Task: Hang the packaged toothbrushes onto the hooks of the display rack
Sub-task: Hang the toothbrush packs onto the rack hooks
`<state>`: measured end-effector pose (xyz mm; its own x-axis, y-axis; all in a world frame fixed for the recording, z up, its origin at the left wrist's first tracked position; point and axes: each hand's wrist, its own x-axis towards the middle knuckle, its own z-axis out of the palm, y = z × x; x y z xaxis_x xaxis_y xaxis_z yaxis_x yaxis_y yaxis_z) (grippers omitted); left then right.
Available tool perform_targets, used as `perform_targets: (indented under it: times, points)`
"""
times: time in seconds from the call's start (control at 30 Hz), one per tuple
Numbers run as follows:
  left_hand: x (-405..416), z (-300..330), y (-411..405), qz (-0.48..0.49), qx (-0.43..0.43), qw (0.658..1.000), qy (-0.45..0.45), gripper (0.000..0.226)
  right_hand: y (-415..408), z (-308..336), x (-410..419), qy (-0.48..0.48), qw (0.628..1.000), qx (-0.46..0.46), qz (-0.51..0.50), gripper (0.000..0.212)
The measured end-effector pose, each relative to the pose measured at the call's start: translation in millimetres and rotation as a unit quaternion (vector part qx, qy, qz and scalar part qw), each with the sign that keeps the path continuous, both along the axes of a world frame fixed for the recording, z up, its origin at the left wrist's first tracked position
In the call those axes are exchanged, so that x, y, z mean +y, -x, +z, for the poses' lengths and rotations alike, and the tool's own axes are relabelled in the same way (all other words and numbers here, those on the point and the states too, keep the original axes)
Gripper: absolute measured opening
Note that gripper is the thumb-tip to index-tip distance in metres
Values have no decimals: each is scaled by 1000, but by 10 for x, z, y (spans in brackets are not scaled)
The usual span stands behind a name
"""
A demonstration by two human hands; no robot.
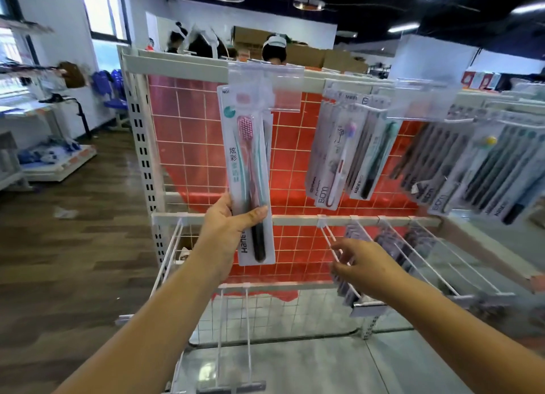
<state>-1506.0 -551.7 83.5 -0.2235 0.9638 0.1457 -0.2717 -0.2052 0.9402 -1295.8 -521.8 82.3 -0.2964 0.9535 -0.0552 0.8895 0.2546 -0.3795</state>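
My left hand (228, 231) grips the lower part of several stacked toothbrush packs (246, 163); the front one shows a pink brush. Their tops reach the clear price tag (283, 77) of an upper hook on the display rack (188, 66). My right hand (362, 263) is lower right, fingers loosely curled at a white wire hook (333, 243) on the middle rail, next to dark packs (356, 234) hanging there. More packaged toothbrushes (339, 157) hang on upper hooks to the right.
The rack has a red wire-grid back panel (188, 128) and a white perforated post (141, 145). Bare wire hooks (233, 334) jut toward me at the bottom. Further packs (472, 169) crowd the right side. People stand behind the rack.
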Motion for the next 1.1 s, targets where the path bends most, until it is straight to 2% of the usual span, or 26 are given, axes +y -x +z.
perform_targets:
  times: [0.13, 0.47, 0.73, 0.93, 1.1]
  points:
    - [-48, -36, 16, -15, 19, 1000, -1, 32, 66, -33, 55, 5, 1000, -1, -4, 43]
    - [79, -25, -11, -43, 91, 995, 14, 21, 287, -56, 141, 25, 999, 24, 10, 42]
    - [342, -63, 78, -3, 112, 993, 26, 31, 462, -71, 127, 31, 998, 39, 23, 42]
    - [564, -27, 82, 21, 127, 991, 28, 24, 564, -109, 98, 28, 998, 45, 27, 33]
    - [647, -1, 94, 3, 118, 992, 39, 25, 563, -56, 82, 37, 999, 28, 18, 35]
